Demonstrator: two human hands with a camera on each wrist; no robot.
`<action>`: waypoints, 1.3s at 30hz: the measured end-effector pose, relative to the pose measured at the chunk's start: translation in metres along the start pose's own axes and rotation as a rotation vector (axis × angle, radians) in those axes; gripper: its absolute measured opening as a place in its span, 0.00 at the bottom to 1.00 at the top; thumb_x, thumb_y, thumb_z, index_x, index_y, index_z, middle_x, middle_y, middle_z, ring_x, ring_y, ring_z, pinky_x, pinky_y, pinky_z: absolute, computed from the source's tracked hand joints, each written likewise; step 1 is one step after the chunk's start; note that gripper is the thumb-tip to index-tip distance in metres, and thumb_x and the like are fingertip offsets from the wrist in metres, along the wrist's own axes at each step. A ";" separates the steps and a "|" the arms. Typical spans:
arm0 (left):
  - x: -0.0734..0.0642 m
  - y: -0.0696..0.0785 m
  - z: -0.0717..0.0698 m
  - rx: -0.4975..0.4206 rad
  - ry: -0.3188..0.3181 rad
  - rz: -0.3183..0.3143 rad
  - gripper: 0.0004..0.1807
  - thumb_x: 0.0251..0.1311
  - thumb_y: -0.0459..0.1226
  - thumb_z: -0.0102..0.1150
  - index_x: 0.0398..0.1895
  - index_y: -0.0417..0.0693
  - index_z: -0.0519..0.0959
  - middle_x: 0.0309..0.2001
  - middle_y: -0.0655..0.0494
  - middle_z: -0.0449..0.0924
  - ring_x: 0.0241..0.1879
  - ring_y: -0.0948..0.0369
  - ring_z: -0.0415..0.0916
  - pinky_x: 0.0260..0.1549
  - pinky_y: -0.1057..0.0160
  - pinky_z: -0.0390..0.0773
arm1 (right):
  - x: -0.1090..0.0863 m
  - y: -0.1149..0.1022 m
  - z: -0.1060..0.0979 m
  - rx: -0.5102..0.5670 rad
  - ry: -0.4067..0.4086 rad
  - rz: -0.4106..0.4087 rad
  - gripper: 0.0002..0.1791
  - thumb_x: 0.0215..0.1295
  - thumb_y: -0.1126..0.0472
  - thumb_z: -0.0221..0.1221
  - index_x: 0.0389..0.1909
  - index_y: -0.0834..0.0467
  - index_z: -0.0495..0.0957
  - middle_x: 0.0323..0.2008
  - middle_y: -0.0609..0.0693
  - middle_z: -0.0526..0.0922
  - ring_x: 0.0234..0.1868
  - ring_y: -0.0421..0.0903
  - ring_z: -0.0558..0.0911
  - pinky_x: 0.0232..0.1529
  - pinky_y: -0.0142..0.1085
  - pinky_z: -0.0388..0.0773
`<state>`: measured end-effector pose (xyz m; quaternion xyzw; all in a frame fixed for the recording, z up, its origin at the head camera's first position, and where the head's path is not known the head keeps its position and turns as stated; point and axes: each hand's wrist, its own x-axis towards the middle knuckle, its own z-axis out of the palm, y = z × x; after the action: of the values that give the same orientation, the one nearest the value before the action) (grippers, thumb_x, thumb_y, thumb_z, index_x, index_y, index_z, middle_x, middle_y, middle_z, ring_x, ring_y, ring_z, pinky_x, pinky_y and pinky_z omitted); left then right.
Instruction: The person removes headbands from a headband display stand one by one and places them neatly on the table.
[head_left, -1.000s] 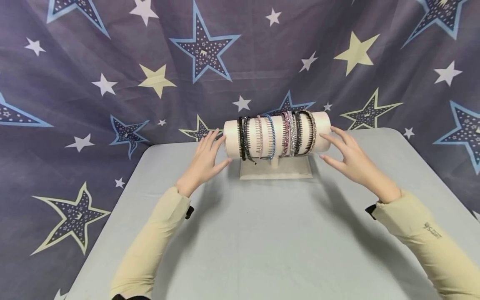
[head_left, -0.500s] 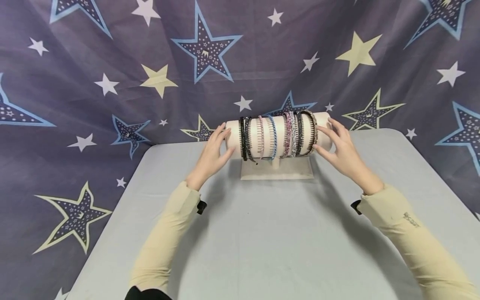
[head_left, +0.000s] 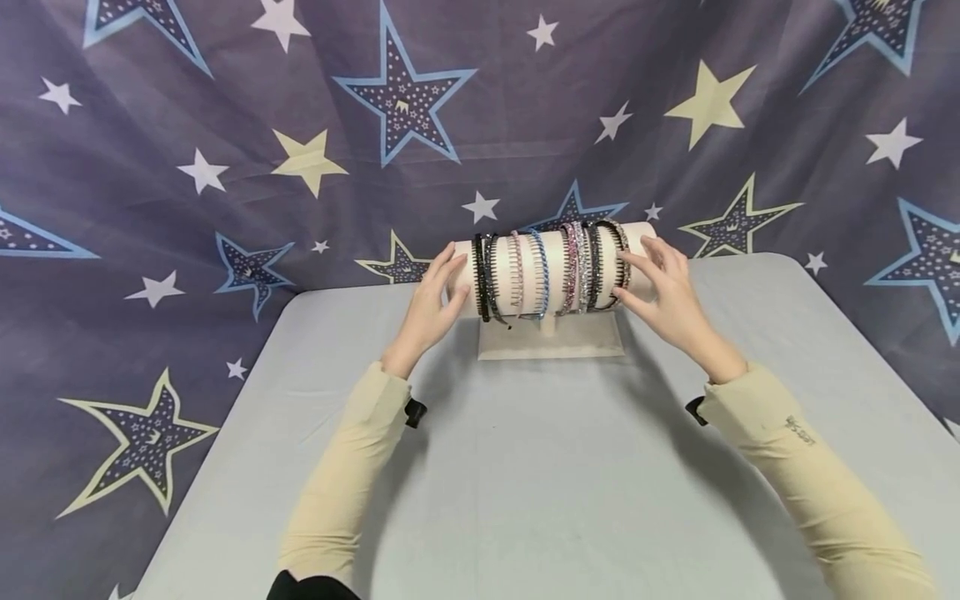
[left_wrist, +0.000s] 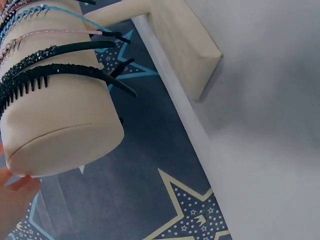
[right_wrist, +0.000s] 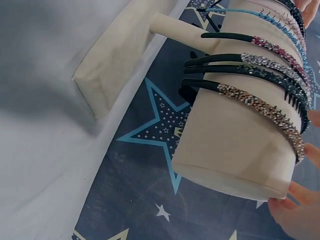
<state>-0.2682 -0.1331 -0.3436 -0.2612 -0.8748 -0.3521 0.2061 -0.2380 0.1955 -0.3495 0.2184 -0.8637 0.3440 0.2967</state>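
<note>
A cream padded roll (head_left: 554,254) on a flat base (head_left: 551,343) carries several toothed headbands. From left to right these include black ones (head_left: 482,279), a pink one (head_left: 517,271), a blue one (head_left: 545,275), glittery red and silver ones, and a gold-brown one (right_wrist: 265,110) nearest the right end. My left hand (head_left: 427,312) is at the roll's left end, its fingertips at the end face in the left wrist view. My right hand (head_left: 675,300) reaches over the right end, thumb and index beside the gold-brown headband; whether they touch it I cannot tell.
The stand is near the back of a table with a pale blue cloth (head_left: 480,483). Right behind it hangs a dark curtain (head_left: 525,150) printed with stars. Shadows of both arms fall across the cloth.
Both hands have moved inward along the roll. The right thumb and index came left from the bare end to the gold-brown headband; the left hand closed in on its end. The headbands look unmoved.
</note>
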 end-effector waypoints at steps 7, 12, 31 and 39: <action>0.003 -0.003 0.008 -0.010 0.027 -0.036 0.24 0.59 0.36 0.49 0.60 0.43 0.65 0.65 0.47 0.54 0.64 0.54 0.52 0.61 0.56 0.54 | -0.001 0.005 0.004 0.005 0.052 -0.006 0.26 0.46 0.64 0.65 0.50 0.59 0.74 0.59 0.62 0.62 0.61 0.59 0.55 0.60 0.53 0.50; 0.002 -0.005 0.012 -0.034 0.046 -0.038 0.23 0.59 0.35 0.49 0.60 0.44 0.64 0.65 0.50 0.55 0.64 0.57 0.52 0.61 0.56 0.55 | -0.004 0.007 0.009 0.006 0.104 -0.033 0.26 0.44 0.66 0.67 0.49 0.60 0.74 0.58 0.62 0.62 0.60 0.59 0.55 0.61 0.50 0.51; -0.001 -0.010 0.013 -0.070 0.065 -0.046 0.23 0.60 0.37 0.49 0.60 0.47 0.65 0.65 0.53 0.55 0.64 0.59 0.53 0.58 0.54 0.59 | -0.002 0.013 0.003 0.051 0.109 -0.083 0.28 0.43 0.74 0.64 0.51 0.65 0.72 0.56 0.64 0.67 0.57 0.61 0.62 0.59 0.51 0.55; -0.002 -0.009 0.013 -0.074 0.079 -0.044 0.22 0.60 0.37 0.49 0.59 0.48 0.66 0.65 0.53 0.55 0.63 0.58 0.55 0.58 0.54 0.60 | -0.002 0.015 -0.002 0.065 0.111 -0.086 0.27 0.47 0.75 0.62 0.52 0.65 0.71 0.56 0.63 0.67 0.57 0.60 0.63 0.60 0.48 0.57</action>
<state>-0.2745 -0.1301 -0.3575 -0.2353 -0.8578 -0.3989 0.2231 -0.2444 0.2072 -0.3565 0.2455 -0.8241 0.3703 0.3513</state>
